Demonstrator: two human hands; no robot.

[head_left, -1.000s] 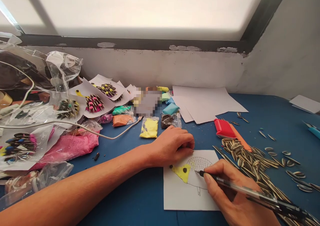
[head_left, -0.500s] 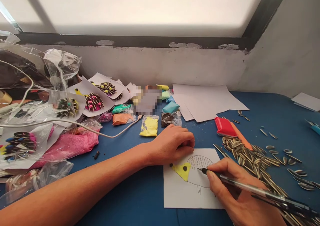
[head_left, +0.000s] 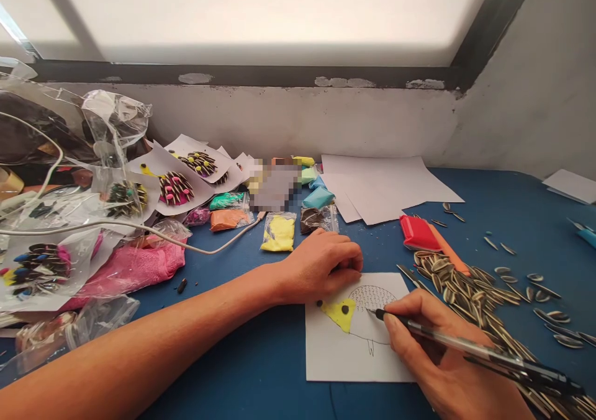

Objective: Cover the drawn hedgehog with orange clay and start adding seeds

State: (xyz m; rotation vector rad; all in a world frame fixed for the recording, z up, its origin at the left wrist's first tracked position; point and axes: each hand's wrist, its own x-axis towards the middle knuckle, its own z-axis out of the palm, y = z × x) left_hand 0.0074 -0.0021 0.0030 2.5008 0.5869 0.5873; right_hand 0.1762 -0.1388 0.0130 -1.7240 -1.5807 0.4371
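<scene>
- Right hand [head_left: 444, 370] is pinching the pen [head_left: 465, 345]; nib [head_left: 371, 311] is poking leftward over the paper [head_left: 335, 358];
- left hand [head_left: 323, 266] is resting by the paper's top edge; how tightly curled, can't tell.

A wide window pane [head_left: 288, 10] fills the top of the view, pale and glowing with soft, diffuse light, while a diagonal grey band [head_left: 74, 20] crosses its left part. Its dark frame [head_left: 261, 74] runs along the bottom — marked with whitish patches [head_left: 344, 82] — and slants upward at the right. Below stretches a dull grey wall [head_left: 261, 119], scuffed and stained, meeting a plain side wall [head_left: 554, 79] at right; a deep blue surface [head_left: 256, 370] spreads beneath
</scene>
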